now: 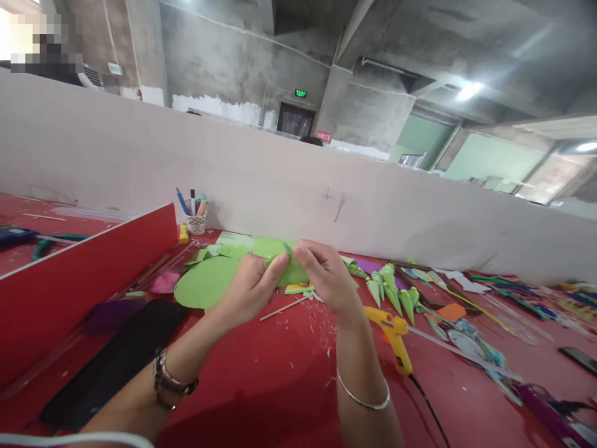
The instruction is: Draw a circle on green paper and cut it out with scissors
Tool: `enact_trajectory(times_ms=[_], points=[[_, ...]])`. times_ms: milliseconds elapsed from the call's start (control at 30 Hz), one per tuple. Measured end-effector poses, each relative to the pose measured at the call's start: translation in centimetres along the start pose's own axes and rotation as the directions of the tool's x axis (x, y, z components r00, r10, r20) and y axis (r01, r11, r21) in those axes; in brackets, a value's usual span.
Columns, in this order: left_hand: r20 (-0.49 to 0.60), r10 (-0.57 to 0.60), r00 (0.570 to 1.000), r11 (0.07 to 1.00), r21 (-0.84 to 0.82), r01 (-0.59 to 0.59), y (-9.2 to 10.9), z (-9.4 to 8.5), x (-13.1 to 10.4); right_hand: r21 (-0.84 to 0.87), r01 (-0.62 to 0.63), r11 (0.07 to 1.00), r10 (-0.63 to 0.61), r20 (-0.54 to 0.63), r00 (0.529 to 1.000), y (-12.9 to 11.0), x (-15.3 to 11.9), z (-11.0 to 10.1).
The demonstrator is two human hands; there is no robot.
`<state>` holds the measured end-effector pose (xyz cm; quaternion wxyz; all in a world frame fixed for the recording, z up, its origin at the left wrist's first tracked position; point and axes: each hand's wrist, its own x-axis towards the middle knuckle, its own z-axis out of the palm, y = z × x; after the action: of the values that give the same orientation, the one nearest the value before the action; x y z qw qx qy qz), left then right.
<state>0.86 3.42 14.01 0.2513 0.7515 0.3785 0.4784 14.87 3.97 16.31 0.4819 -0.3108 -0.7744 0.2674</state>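
My left hand (254, 277) is closed, pinching a small piece of green paper (269, 261) between thumb and fingers. Close beside it, my right hand (326, 274) is closed too, with a small grey pointed thing (288, 248) showing at its fingertips; whether this is a blade or a paper tip I cannot tell. Behind and below the hands lie green paper sheets (205, 283), one with a rounded edge. Several rolled green paper cones (389, 289) rest to the right of my right hand.
A yellow glue gun (396, 342) with a black cord lies right of my right forearm. A thin wooden stick (282, 308) lies on the red table (261, 373). At the left stand a red divider (93, 286) and a pen cup (196, 222); a white partition (261, 174) rises behind.
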Motion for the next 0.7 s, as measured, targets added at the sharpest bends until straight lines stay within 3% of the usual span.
enact_trajectory(times_ms=[100, 300, 500, 700], points=[[-0.001, -0.047, 0.999, 0.997, -0.059, 0.047, -0.2, 0.0, 0.0, 0.04, -0.037, 0.998, 0.04, -0.059, 0.997, 0.5, 0.3, 0.8], [0.122, -0.004, 0.992, 0.992, -0.121, 0.019, -1.0, 0.0, 0.3, -0.015, -0.035, 0.999, 0.032, -0.173, 0.984, 1.2, 0.6, 1.3], [0.176, 0.051, 0.983, 0.977, -0.212, -0.013, -1.7, 0.5, 0.0, 0.082, -0.04, 0.996, 0.052, -0.15, 0.987, 1.2, 0.8, 1.6], [0.164, -0.002, 0.986, 0.961, -0.272, 0.048, -1.9, 0.2, 0.4, 0.109, -0.079, 0.991, 0.09, -0.096, 0.991, 1.3, 0.9, 1.2]])
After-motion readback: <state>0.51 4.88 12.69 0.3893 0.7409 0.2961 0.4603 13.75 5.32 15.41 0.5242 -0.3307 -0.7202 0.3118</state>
